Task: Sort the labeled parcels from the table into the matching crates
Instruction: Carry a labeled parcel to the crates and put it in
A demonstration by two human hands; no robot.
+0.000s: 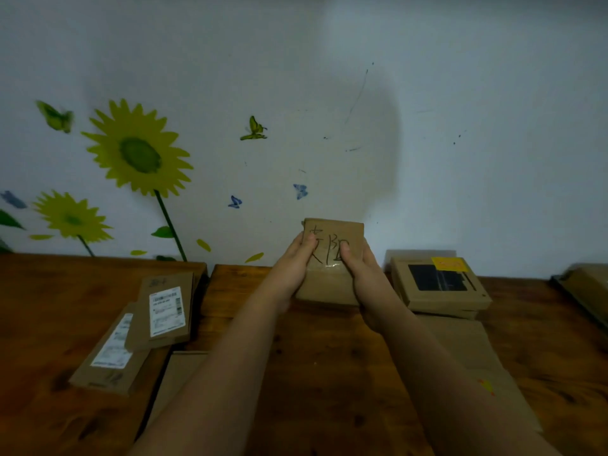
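Flat cardboard (467, 343), labelled parcels (166, 311), stacked boxes (441, 284) surround the held parcel (332, 287).

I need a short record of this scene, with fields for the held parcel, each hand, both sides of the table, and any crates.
held parcel: brown cardboard parcel, handwriting on its face, held up facing the camera
left hand: grips its left edge
right hand: grips its right edge
left side: flat parcel with white label, overlapping a second labelled parcel
right side: box with yellow sticker
crates: none in view
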